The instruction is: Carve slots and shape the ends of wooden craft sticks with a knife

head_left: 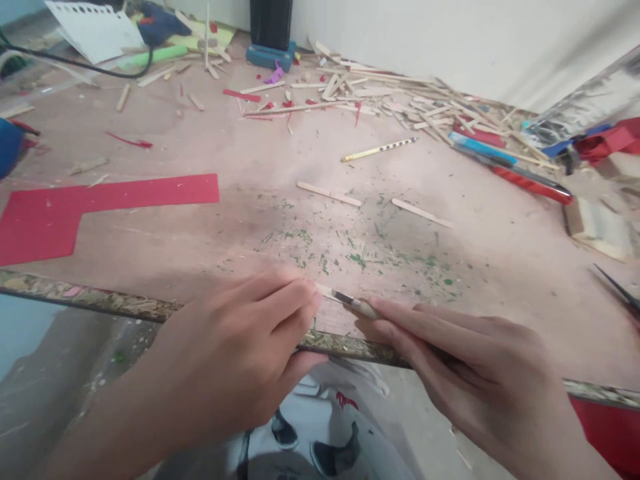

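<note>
1. Fingers (400, 317) of the right hand (500, 363) are clamped on the handle of a craft knife (350, 301), its blade pointing left.
2. On the left, the left hand (235, 333) has its fingers bent and together, pinching a pale wooden stick (325, 289) at the near edge of the tabletop (280, 150). Its thumb reaches past that edge.
3. The blade lies at the stick's exposed end, between the hands; whether it bites into the wood, I cannot tell.
4. Just beyond the hands, green shavings (357, 259) are scattered over the surface.
5. Farther off lie two loose sticks, one left (329, 194) and one right (421, 213), well apart, with a patterned pencil (379, 150) behind them.
6. At left, a red sheet (40, 227) lies flat, a narrow strip of it stretching right.
7. At right are a blue pen (483, 148), a red-and-black tool (533, 183) and a wooden block (600, 227).
8. Along the far side spreads a heap of sticks (370, 92); at far left stands a sheet of torn-edged paper (95, 33).
</note>
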The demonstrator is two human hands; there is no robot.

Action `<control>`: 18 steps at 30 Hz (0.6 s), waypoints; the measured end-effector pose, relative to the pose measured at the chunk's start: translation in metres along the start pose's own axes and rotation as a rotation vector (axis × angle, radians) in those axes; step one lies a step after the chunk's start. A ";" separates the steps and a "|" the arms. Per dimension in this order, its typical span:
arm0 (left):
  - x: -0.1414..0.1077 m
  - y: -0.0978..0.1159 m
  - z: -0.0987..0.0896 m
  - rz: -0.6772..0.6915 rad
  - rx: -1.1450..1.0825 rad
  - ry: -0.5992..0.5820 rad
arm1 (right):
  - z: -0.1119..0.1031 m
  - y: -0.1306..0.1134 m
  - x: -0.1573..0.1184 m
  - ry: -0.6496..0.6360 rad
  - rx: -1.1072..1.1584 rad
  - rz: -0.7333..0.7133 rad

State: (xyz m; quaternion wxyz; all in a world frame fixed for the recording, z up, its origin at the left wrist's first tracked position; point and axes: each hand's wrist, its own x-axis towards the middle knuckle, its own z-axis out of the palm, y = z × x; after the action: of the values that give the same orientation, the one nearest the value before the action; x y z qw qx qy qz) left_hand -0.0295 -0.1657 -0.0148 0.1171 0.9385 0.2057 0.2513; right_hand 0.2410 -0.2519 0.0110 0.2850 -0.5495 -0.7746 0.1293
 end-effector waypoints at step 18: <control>0.000 0.000 0.000 0.009 0.018 0.008 | 0.000 0.002 -0.003 0.005 -0.001 0.009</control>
State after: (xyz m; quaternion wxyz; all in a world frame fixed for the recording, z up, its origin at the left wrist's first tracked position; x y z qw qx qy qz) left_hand -0.0289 -0.1659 -0.0148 0.1069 0.9393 0.2044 0.2539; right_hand 0.2431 -0.2545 0.0092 0.2860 -0.5534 -0.7716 0.1291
